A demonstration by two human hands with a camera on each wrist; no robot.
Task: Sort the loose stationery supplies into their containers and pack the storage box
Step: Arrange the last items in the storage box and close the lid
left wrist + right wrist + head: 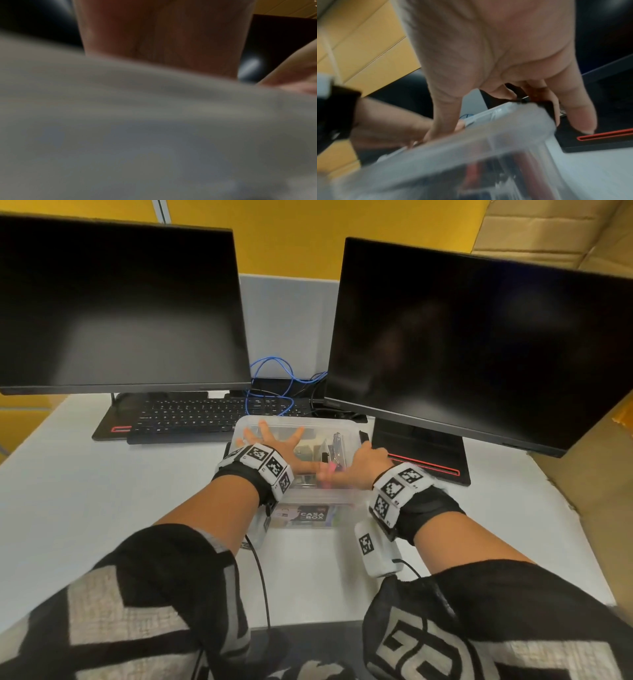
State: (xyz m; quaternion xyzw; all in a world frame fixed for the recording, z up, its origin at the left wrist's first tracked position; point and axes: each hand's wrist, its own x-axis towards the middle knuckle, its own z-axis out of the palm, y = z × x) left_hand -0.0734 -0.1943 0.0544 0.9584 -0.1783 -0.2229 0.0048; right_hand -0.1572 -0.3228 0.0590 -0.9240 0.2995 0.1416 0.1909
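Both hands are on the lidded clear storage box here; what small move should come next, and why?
Probably snap down the black side latch. The left hand lies flat with spread fingers on the lid of the storage box, while the right hand curls over the box's right edge at that latch. The supplies already show through the plastic, so fastening looks like the remaining step.

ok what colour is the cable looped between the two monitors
Blue; the cable shows best in the head view, looping down over the keyboard.
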